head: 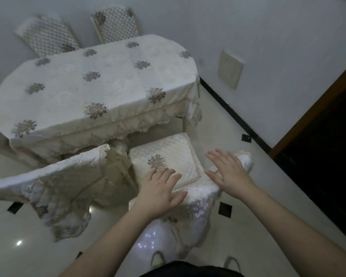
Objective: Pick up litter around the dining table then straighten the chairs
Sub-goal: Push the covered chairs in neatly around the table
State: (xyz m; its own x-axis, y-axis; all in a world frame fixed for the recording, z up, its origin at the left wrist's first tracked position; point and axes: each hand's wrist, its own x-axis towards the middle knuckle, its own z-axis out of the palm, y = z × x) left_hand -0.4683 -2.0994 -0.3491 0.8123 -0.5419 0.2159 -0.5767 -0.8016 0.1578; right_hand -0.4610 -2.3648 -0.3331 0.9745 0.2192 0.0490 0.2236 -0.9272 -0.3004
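Covering table (92, 82), flowered cloth hanging over rim, top bare. Pushed close behind far edge, two chairs (116, 23), backs near wall (268, 27). Tucked under near edge, chair (168, 154), seat partly out; second near chair (68, 176) just beside, angled. Open floor (238, 152) right toward doorway (328, 146). Left hand (160, 188) flat, released, on chair back top. Right hand (228, 172) spread, empty, over same back; contact unclear. No containers, no litter visible.
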